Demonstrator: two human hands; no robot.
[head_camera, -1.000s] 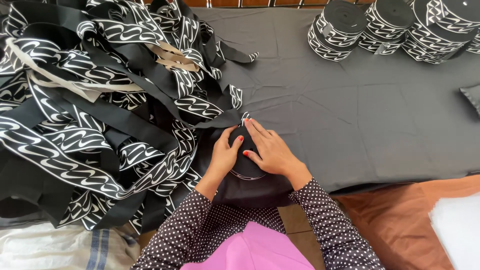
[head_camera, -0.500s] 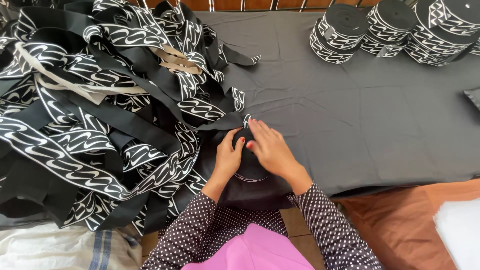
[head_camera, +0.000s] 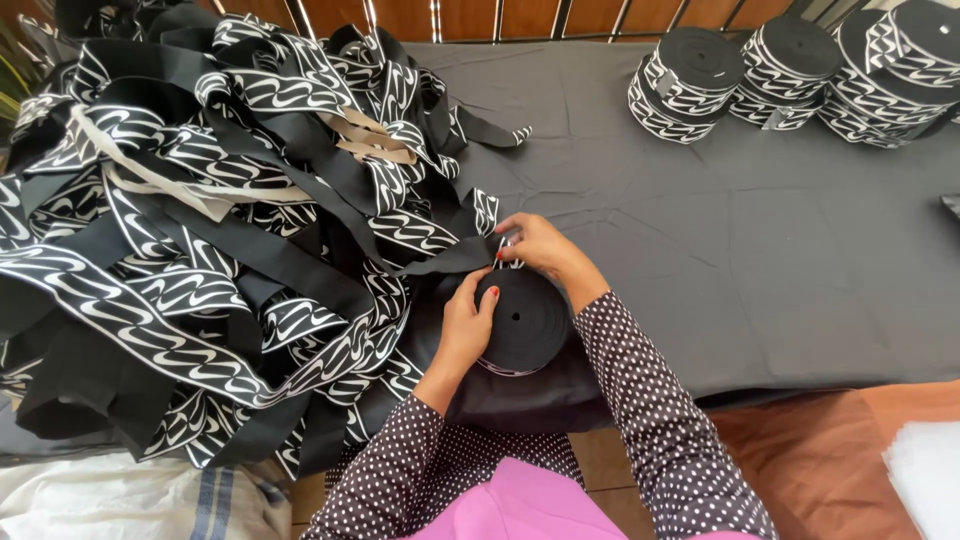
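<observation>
A flat round roll of black band (head_camera: 522, 320) with white pattern on its edge lies at the near edge of the dark cloth-covered table (head_camera: 760, 240). My left hand (head_camera: 466, 322) rests on the roll's left side, fingers on its top. At the roll's far rim my right hand (head_camera: 538, 245) pinches the band where it feeds onto the roll. The loose band runs left into a big tangled heap of black-and-white patterned band (head_camera: 200, 240).
Several finished rolls (head_camera: 790, 75) are stacked at the table's far right. A beige strap (head_camera: 365, 140) lies in the heap. Wooden rails run behind the table. White cloth (head_camera: 925, 475) lies at the lower right, a striped sack (head_camera: 130, 500) at the lower left.
My right hand has moved from on top of the roll to its far rim, and the roll's black top now shows. The left hand stays on the roll's left side.
</observation>
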